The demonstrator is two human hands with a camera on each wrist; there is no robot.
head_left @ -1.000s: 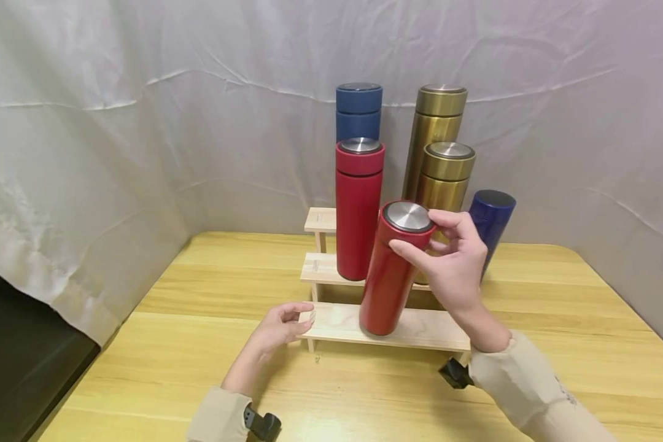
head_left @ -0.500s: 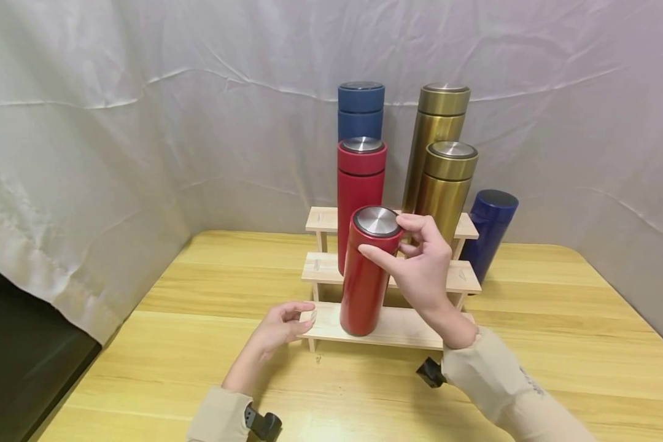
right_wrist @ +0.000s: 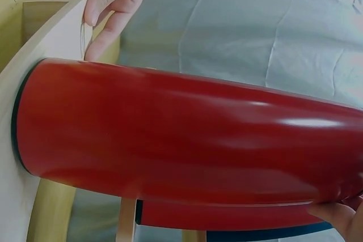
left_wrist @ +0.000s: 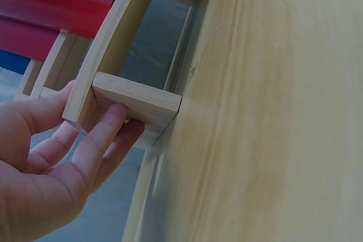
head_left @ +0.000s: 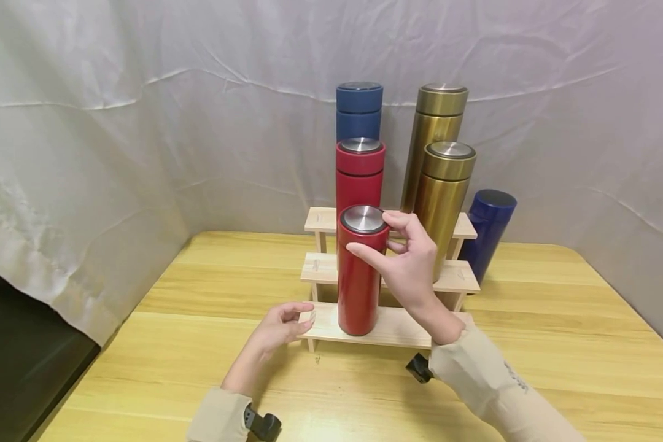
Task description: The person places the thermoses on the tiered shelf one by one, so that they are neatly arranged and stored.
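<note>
My right hand (head_left: pixel 406 261) grips the top of a red thermos (head_left: pixel 358 294) with a steel-topped lid, thumb in front and fingers at the far side. Its base meets the lowest step of a three-step wooden stand (head_left: pixel 403 328), left of the middle, and it looks upright. At that step's left end my left hand (head_left: pixel 279 328) pinches the board; in the left wrist view the thumb lies on one side and fingertips touch the leg (left_wrist: pixel 139 97). Directly behind the held thermos a second red thermos (head_left: pixel 360 178) stands on the middle step, partly hidden.
A blue thermos (head_left: pixel 359 113) and a tall gold thermos (head_left: pixel 441 126) stand at the back of the stand. A shorter gold thermos (head_left: pixel 447 190) occupies the middle step's right side. A dark blue thermos (head_left: pixel 488 227) leans behind the right end. Grey cloth (head_left: pixel 243 141) hangs around the table.
My right hand has moved left along the lowest step with the red thermos, which went from tilted to upright, in front of the other red one. The left hand has stayed put.
</note>
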